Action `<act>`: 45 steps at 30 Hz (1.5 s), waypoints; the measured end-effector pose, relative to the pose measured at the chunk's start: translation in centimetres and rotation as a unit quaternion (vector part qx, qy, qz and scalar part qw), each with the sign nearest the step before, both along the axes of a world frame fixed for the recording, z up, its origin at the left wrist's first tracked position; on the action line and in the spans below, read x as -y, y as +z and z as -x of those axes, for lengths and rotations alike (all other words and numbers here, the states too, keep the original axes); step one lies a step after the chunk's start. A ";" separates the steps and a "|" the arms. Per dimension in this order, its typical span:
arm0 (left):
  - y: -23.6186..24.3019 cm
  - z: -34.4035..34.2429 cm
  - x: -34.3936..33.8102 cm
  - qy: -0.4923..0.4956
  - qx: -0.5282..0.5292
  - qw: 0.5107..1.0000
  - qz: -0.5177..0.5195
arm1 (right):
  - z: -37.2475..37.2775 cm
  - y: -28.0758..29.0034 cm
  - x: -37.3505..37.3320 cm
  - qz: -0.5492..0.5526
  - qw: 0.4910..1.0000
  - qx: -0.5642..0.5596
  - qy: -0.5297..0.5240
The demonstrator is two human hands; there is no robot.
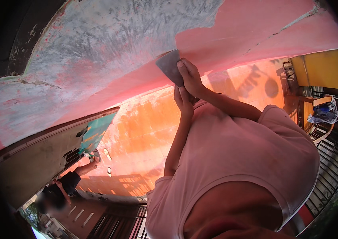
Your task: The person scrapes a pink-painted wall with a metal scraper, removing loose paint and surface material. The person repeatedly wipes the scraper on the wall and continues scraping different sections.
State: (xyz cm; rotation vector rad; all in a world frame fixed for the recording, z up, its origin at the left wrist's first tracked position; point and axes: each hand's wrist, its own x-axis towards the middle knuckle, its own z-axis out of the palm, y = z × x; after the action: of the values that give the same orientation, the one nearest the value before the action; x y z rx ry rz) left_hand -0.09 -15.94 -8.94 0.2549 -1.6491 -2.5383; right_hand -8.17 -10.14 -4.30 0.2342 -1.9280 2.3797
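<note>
A flat grey scraper, its blade widening toward the far end, is held up against the painted wall. My right hand is closed on its near right side, with the thumb laid along the blade. Just below, my left hand is closed at the narrow lower end, fingertips against the tool. Any handle is hidden by my hands. The blade's far edge meets the wall near the border between a grey-white, streaked patch and smooth pink paint.
A crack runs through the pink at upper right. Below lies an orange tiled floor with pale sandals. Another person is at lower left, beside a board. A wooden chair with cloth stands right, near metal railings.
</note>
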 end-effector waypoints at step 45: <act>5.9 0.5 -0.7 0.035 0.031 0.998 -0.032 | 0.3 6.7 -0.1 0.065 0.998 0.016 0.010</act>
State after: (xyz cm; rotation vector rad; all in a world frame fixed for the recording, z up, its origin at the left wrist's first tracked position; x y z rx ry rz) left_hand -0.59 -15.26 -3.06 0.3942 -1.5532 -2.5580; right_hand -8.45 -10.00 2.37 0.2100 -1.7827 2.5254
